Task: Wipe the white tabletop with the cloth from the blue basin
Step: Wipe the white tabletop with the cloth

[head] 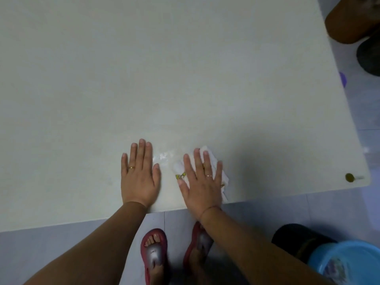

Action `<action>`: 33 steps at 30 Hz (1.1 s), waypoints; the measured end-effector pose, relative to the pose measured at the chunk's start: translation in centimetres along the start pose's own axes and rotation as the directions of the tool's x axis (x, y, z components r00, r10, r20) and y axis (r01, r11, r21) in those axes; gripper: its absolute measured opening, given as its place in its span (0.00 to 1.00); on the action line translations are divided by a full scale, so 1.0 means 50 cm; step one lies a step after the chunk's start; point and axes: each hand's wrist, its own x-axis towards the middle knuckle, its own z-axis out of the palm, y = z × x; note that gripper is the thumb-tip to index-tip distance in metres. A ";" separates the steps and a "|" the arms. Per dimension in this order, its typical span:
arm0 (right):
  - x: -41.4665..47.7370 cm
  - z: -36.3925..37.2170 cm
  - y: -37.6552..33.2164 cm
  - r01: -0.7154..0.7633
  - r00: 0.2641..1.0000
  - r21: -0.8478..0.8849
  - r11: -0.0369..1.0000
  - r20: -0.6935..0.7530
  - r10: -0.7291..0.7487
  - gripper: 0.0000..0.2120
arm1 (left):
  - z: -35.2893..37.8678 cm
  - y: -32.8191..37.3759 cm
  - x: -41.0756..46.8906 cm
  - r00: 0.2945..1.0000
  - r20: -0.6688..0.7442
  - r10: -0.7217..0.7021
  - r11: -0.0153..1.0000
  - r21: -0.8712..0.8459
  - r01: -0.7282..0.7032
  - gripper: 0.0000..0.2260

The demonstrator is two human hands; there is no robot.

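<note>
The person is standing at the near edge of the tabletop [164, 68], leaning both bare hands on it. The left hand [139, 177] is lying flat, palm down, fingers straight and close together, gripping nothing; a ring is showing on one finger. The right hand [202, 182] is pressing flat too, fingers spread wide, and the cloth [213, 159] is lying under it, crumpled white with a bit of yellow print peeking out by the thumb. The hand is not closing around the cloth, only bearing down on it with the open palm. The cloth is sitting close to the near edge, sticking out past the fingertips and to the right of the hand. Between the two hands a wet smear [163, 156] is glinting on the surface.

Near the right corner of the tabletop a small dark round thing [349, 177] is resting; I cannot tell what it is. Down on the tiled floor [61, 243] the feet are showing in red sandals [154, 256]. The basin [349, 262] is sitting on the floor at the person's right, just beside a black bucket [298, 237], and something pale is lying inside it
</note>
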 end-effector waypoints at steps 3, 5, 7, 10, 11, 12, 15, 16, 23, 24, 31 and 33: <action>0.044 -0.007 0.104 0.300 0.953 -0.061 0.952 -0.014 -0.302 0.29 | -0.001 -0.001 0.002 1.000 0.007 -0.004 1.000 -0.006 0.004 0.27; 0.094 -0.018 0.176 0.186 0.981 -0.095 0.978 -0.034 -0.190 0.28 | -0.002 0.002 0.001 1.000 0.007 -0.007 1.000 -0.004 0.007 0.27; 0.139 -0.028 0.198 -0.161 0.983 -0.010 0.987 -0.096 0.159 0.28 | -0.004 0.005 -0.001 1.000 0.008 -0.009 1.000 -0.005 0.009 0.27; 0.178 -0.027 0.096 -0.552 0.815 0.192 0.811 -0.081 0.574 0.28 | -0.004 0.007 -0.003 1.000 0.011 -0.008 1.000 -0.010 0.008 0.27; 0.181 -0.025 0.050 -0.544 0.823 0.207 0.813 -0.059 0.565 0.28 | -0.004 0.006 -0.003 1.000 0.015 -0.005 1.000 -0.004 0.005 0.27; 0.178 -0.019 0.012 -0.460 0.879 0.167 0.872 -0.053 0.473 0.29 | -0.004 0.005 -0.003 1.000 0.017 -0.004 1.000 0.002 0.004 0.27; 0.174 -0.024 0.014 -0.006 0.999 0.013 1.000 -0.031 0.006 0.29 | -0.005 0.001 0.000 1.000 0.017 0.006 1.000 -0.009 -0.006 0.27; 0.184 -0.029 0.050 0.122 0.991 -0.003 0.992 -0.062 -0.122 0.28 | -0.005 0.000 -0.001 1.000 0.019 0.010 1.000 -0.014 -0.010 0.27; 0.296 -0.050 0.124 -0.546 0.821 0.161 0.822 -0.093 0.563 0.27 | -0.006 0.003 0.000 1.000 0.020 0.014 0.999 -0.035 -0.013 0.27; 0.302 -0.049 0.075 -0.604 0.774 0.199 0.772 -0.083 0.628 0.27 | -0.007 0.002 -0.001 1.000 0.023 0.016 0.999 -0.040 -0.015 0.27; 0.300 -0.053 0.066 0.241 0.964 -0.068 0.968 -0.096 -0.246 0.27 | -0.022 0.003 0.002 0.998 0.052 0.020 0.998 -0.066 -0.016 0.27; 0.329 -0.064 0.149 0.097 0.989 -0.054 0.994 -0.104 -0.103 0.26 | -0.028 0.001 0.008 0.999 0.035 0.029 0.997 -0.079 -0.026 0.27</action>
